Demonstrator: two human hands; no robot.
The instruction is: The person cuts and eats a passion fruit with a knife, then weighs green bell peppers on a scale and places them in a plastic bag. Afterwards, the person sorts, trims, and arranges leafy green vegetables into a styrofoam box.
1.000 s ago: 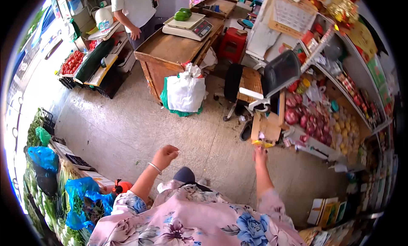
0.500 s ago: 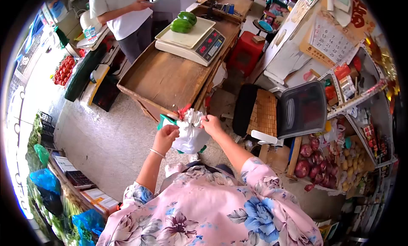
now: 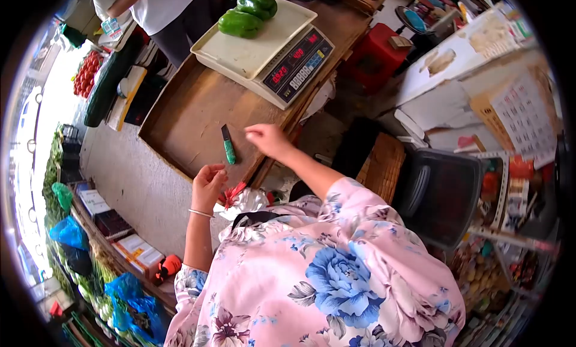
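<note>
Peppers (image 3: 241, 23), two green ones, sit on the pan of the scale (image 3: 291, 62), its red digits lit. That much looks done. Green-handled knife (image 3: 228, 148) lies loose on the wooden table (image 3: 180, 122), between the two hands near the table's close edge, blade pointing away from the wearer, not picked up. How much is left, can't judge from this view.

Left hand (image 3: 208, 184): fingers half curled, thumb a bit apart, nothing seen in it, close to the knife handle. Right hand (image 3: 270, 140): fingers bent and held close together, over the table just beside the knife; can't tell if the tips pinch anything. Neither hand touches the knife or peppers.

White plastic bag (image 3: 247, 203) with a red bit on top is at the table's near corner, close in front of the floral shirt (image 3: 300, 269), crowding that spot. Black chair (image 3: 438, 194) takes up the right side, red stool (image 3: 377, 56) farther off. Another person (image 3: 171, 8) stands past the table's left side, hands well apart from the wearer's. Way from both hands to the knife looks unblocked
</note>
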